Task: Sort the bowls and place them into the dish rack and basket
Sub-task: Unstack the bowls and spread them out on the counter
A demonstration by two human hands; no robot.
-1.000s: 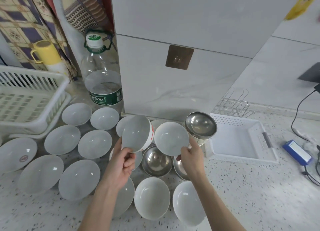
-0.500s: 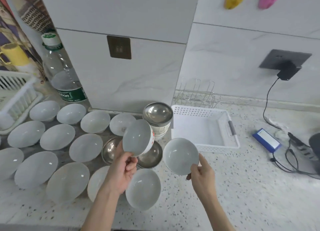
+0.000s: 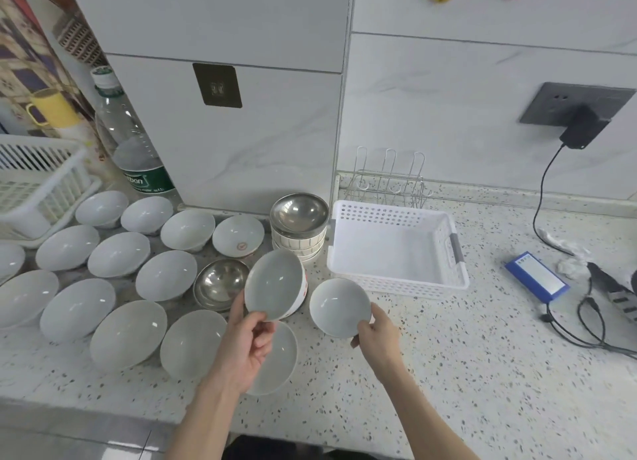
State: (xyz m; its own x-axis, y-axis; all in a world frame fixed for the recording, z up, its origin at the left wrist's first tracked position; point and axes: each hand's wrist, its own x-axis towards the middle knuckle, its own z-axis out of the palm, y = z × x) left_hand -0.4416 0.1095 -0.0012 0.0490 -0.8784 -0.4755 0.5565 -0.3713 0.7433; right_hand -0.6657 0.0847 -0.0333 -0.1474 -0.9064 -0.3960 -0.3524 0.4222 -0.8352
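Note:
My left hand (image 3: 246, 349) pinches the rim of a tilted white bowl with red marks on its side (image 3: 274, 289), held above the counter. My right hand (image 3: 377, 335) grips the rim of a smaller plain white bowl (image 3: 339, 306), just in front of the white plastic basket (image 3: 396, 282). That basket stands open at centre right. A small wire rack (image 3: 387, 180) stands behind it against the wall. A white slatted dish rack (image 3: 38, 183) sits at the far left. Several white bowls (image 3: 119, 254) and a steel bowl (image 3: 220, 280) lie spread over the counter's left half.
A stack of patterned bowls topped by a steel bowl (image 3: 298, 213) stands left of the basket. A large water bottle (image 3: 134, 149) and a yellow mug (image 3: 51, 109) are at the back left. A blue box (image 3: 536, 278), cables and a plugged charger (image 3: 580, 128) occupy the right.
The view has swung right, bringing the basket to the centre. Both hands have carried their bowls rightward and lower, and the right hand's bowl is now close to the basket's front edge.

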